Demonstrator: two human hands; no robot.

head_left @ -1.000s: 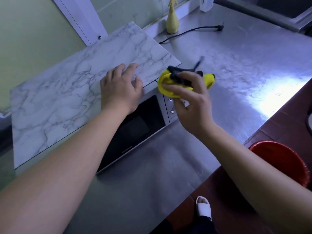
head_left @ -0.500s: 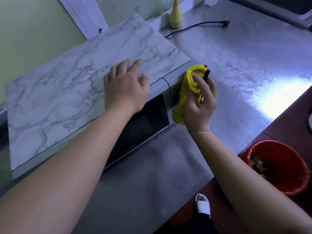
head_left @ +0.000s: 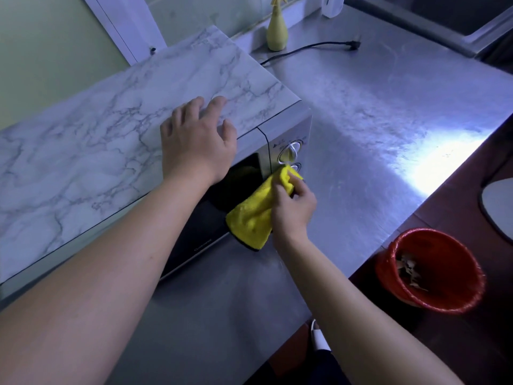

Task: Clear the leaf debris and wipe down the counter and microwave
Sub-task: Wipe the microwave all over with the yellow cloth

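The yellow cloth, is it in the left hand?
No, the right hand grips the cloth, while the left hand rests on top of the microwave.

Yellow spray bottle [head_left: 276, 34] stood upright far beyond left hand [head_left: 198, 140]; black cord [head_left: 352, 45] lay just beside it. Red bin [head_left: 433, 232] sat right of right hand [head_left: 294, 207].

Lower microwave dial [head_left: 297, 166] half behind yellow cloth [head_left: 254, 215], panel markings [head_left: 281, 142] illegible
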